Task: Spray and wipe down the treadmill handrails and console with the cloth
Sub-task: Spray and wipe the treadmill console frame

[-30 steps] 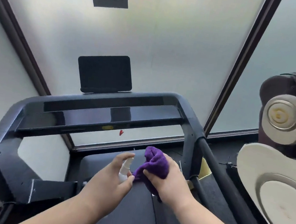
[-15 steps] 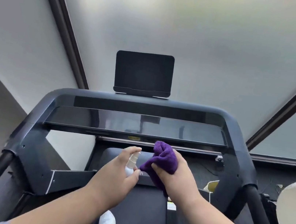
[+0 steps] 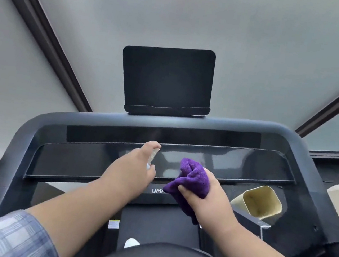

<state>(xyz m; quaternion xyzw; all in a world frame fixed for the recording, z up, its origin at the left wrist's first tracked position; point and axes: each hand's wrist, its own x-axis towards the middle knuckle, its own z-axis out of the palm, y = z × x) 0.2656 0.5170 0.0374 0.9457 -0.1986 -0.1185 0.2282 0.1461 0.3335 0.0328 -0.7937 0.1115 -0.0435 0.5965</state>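
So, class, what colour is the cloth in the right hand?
Purple cloth, clearest in the head view.

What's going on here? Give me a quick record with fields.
left hand: holds small spray bottle, forefinger on top, nozzle aimed at console
right hand: grips bunched purple cloth
console: glossy dark panel, right in front of both hands
tablet holder: stands on console's top edge, dark
cream cup: right of cloth

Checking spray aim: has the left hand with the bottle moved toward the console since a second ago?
Yes. The left hand with the spray bottle moved up and forward, from over the belt to the glossy console panel.
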